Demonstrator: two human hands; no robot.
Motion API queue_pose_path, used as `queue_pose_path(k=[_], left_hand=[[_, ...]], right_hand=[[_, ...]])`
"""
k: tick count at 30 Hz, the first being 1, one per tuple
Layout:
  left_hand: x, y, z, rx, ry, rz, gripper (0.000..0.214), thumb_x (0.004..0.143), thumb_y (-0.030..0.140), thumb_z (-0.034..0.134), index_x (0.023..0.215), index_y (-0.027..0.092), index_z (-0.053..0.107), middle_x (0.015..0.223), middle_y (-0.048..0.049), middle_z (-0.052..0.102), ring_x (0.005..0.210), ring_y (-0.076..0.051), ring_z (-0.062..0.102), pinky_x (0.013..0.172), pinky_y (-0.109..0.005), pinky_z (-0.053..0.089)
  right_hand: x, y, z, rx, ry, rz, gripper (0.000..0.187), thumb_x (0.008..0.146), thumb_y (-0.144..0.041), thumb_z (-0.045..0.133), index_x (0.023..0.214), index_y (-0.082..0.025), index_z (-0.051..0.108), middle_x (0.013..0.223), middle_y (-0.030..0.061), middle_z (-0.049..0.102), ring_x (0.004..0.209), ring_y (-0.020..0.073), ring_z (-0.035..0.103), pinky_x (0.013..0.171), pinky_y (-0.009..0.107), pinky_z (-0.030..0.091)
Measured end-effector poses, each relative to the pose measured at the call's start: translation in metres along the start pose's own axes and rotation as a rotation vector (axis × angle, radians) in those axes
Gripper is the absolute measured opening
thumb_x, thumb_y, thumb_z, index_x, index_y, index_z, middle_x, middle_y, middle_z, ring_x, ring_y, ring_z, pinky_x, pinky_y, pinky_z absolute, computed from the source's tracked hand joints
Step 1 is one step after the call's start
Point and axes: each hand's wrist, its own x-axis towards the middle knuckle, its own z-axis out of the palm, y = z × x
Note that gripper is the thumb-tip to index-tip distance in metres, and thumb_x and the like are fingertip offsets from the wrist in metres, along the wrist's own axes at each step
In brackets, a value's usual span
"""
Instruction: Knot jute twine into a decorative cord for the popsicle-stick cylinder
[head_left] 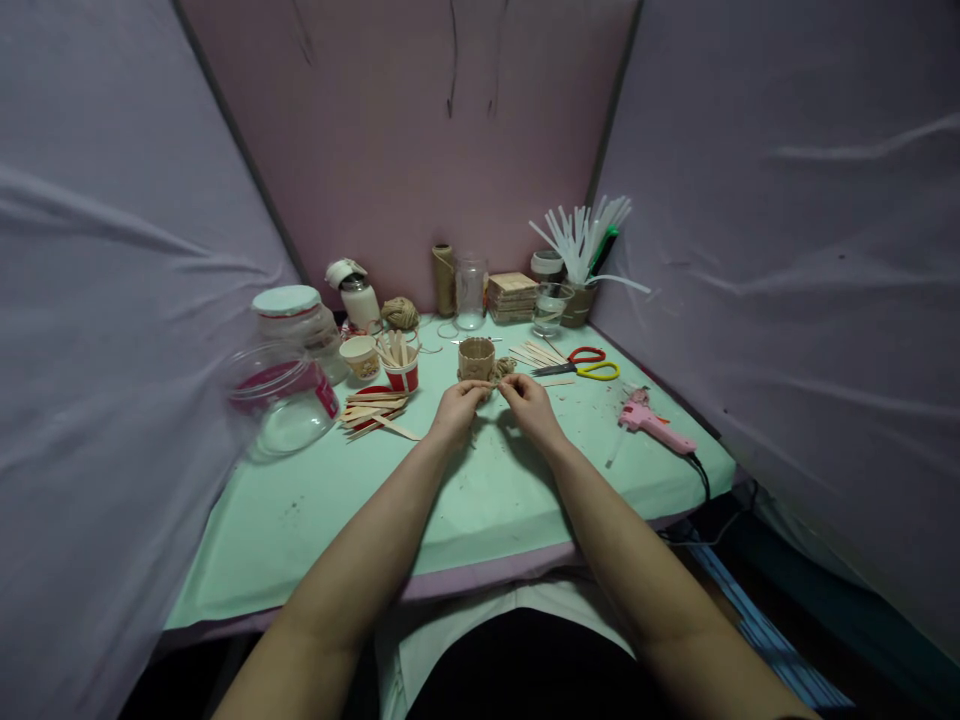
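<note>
My left hand (459,408) and my right hand (527,402) meet over the middle of the green table (480,500), fingers pinched together. Between them runs a thin strand of jute twine (491,386), too fine to see well. Just behind the hands stands a small cup (476,357) clad in wooden sticks, with a small wad of twine (505,367) at its right side. Both forearms reach in from the near edge.
Left: clear plastic jars (289,400), a paper cup (360,356), a red cup of wooden sticks (400,365) and loose sticks (375,410). Right: scissors (581,365), more sticks (536,353), a pink glue gun (654,423) with cord. Back: a twine ball (400,312), a glass jar (470,290), stacked sticks (512,296), glue rods (581,245). Fabric walls enclose the table.
</note>
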Motion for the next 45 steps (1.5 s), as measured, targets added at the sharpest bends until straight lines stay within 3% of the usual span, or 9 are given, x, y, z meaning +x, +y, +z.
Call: queue_pose_path(k=[7,16,26,32,35,39,42,45], left_hand=[[-0.004,0.004,-0.002,0.126,-0.037,0.138,0.016,0.062,0.028,0.068,0.072,0.015,0.068,0.067,-0.003,0.062,0.063,-0.012,0.051,0.059,-0.024,0.037],[-0.004,0.005,-0.005,-0.005,-0.116,0.019,0.024,0.056,0.029,0.073,0.074,0.012,0.069,0.06,-0.0022,0.06,0.049,-0.007,0.04,0.047,-0.022,0.027],[-0.002,0.009,-0.006,0.053,-0.119,-0.049,0.033,0.053,0.031,0.076,0.08,0.014,0.073,0.057,-0.0026,0.06,0.049,-0.009,0.042,0.048,-0.024,0.029],[-0.006,0.009,-0.002,0.046,-0.075,0.039,0.024,0.053,0.032,0.078,0.068,0.015,0.071,0.067,-0.0056,0.066,0.061,-0.013,0.052,0.057,-0.025,0.039],[-0.006,0.008,0.0,0.035,-0.044,0.036,0.026,0.053,0.035,0.078,0.068,0.014,0.071,0.065,-0.0051,0.065,0.06,-0.012,0.051,0.053,-0.023,0.037],[-0.005,0.005,0.001,-0.024,-0.057,-0.003,0.031,0.051,0.038,0.078,0.069,0.014,0.07,0.061,-0.0029,0.061,0.053,-0.008,0.042,0.045,-0.02,0.027],[-0.004,0.002,0.001,-0.061,-0.062,-0.027,0.033,0.05,0.039,0.079,0.07,0.014,0.069,0.059,-0.0013,0.059,0.048,-0.006,0.035,0.043,-0.02,0.022],[-0.003,-0.001,0.001,-0.075,-0.053,0.0,0.033,0.053,0.039,0.078,0.072,0.014,0.07,0.06,-0.0009,0.06,0.049,-0.006,0.036,0.045,-0.021,0.026]], right_hand=[[0.0,-0.001,-0.002,0.016,-0.018,0.001,0.021,0.071,-0.039,0.06,0.073,-0.018,0.061,0.07,0.0015,0.06,0.066,0.0146,0.05,0.063,0.027,0.038],[0.003,0.004,-0.003,0.249,-0.063,0.117,0.024,0.067,-0.038,0.064,0.08,-0.018,0.063,0.06,-0.002,0.055,0.056,0.0109,0.044,0.055,0.025,0.033],[0.002,-0.002,-0.002,0.27,-0.003,0.277,0.016,0.063,-0.032,0.06,0.059,-0.018,0.056,0.053,-0.0031,0.049,0.052,0.0097,0.04,0.05,0.024,0.032],[0.001,-0.006,-0.003,0.256,-0.005,0.338,0.016,0.061,-0.028,0.058,0.053,-0.018,0.05,0.05,-0.004,0.044,0.05,0.0087,0.037,0.046,0.023,0.027],[0.001,-0.004,-0.003,0.234,-0.022,0.343,0.019,0.062,-0.032,0.06,0.055,-0.018,0.05,0.05,-0.0042,0.044,0.049,0.0083,0.037,0.046,0.023,0.026],[0.002,0.001,-0.002,0.193,-0.011,0.27,0.023,0.063,-0.037,0.064,0.062,-0.018,0.052,0.055,-0.0047,0.045,0.051,0.0086,0.038,0.048,0.023,0.03],[0.002,0.002,-0.003,0.114,0.079,0.063,0.022,0.063,-0.034,0.066,0.068,-0.019,0.051,0.063,-0.0041,0.048,0.058,0.0103,0.043,0.055,0.024,0.036],[0.001,0.002,-0.003,-0.018,0.088,-0.123,0.013,0.068,-0.029,0.061,0.072,-0.019,0.054,0.072,-0.0005,0.055,0.067,0.0132,0.049,0.063,0.026,0.04]])
